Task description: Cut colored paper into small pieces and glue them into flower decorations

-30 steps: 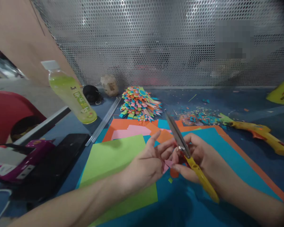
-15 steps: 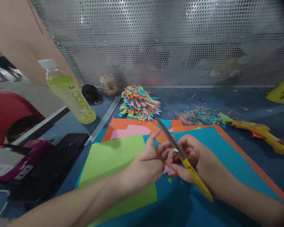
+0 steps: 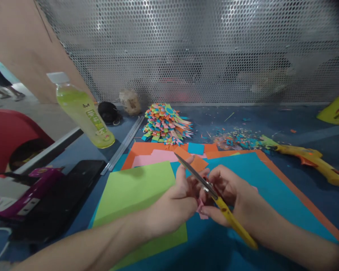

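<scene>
Pink scrap [image 3: 201, 210] half hidden behind left hand [image 3: 178, 203]

Both hands meet over the teal sheet [image 3: 260, 177]: the left hand [image 3: 177, 203] pinches a small pink paper piece [image 3: 201, 208], the right hand [image 3: 231, 190] grips yellow-handled scissors [image 3: 214, 194], blades pointing away leftward.

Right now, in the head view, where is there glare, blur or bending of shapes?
Head view: glare spots brighten the perforated metal screen near the top; the left hand, right hand, scissors and pink scrap look slightly soft; the bottle leans from wide-angle bending; the top right corner is dark.
</scene>
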Demonstrator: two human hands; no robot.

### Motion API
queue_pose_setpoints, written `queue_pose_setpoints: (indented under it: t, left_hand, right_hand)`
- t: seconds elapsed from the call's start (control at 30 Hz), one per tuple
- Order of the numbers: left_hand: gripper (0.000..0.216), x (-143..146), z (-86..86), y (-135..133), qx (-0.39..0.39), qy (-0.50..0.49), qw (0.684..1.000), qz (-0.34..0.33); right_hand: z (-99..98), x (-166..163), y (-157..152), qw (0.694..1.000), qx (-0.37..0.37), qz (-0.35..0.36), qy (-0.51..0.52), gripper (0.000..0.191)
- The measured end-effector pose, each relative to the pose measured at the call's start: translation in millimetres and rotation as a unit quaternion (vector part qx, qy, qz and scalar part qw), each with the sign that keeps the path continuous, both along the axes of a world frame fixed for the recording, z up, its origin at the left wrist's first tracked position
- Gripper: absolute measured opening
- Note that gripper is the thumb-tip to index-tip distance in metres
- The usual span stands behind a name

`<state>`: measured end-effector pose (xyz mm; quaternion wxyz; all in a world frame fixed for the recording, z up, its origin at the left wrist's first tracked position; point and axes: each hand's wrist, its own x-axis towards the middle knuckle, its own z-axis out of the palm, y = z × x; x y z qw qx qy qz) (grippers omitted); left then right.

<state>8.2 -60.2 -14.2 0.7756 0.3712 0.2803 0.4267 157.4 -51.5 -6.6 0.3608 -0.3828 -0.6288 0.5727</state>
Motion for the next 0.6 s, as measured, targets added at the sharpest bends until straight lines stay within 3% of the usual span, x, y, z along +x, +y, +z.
queue_pose_setpoints:
  t: [0.23,0.33,0.4,0.5,0.6]
  left_hand:
    - [0.101,-0.5,0.0,-0.2,0.019,0.018,0.999,-0.028]
    - [0.096,-2.2,-0.8,1.7,0.032,-0.002,0.999,-0.016]
    - [0.084,-4.8,-0.2,4.9,0.042,-0.006,0.999,0.019]
    - [0.043,-10.1,1.9,10.6,0.086,0.064,0.991,0.081]
    - [0.029,-13.8,3.8,14.0,0.134,0.087,0.984,0.081]
  right_hand:
    - [-2.3,-0.9,-0.2,1.0,0.029,-0.01,-0.003,0.034]
    - [-1.6,-0.8,1.8,0.999,0.006,-0.031,0.006,0.032]
    - [-0.2,0.4,5.6,0.998,-0.024,-0.056,0.014,0.033]
    - [1.4,3.7,13.0,0.995,-0.024,-0.1,0.01,0.037]
    - [0.6,6.4,17.3,0.991,-0.003,-0.131,0.013,0.038]
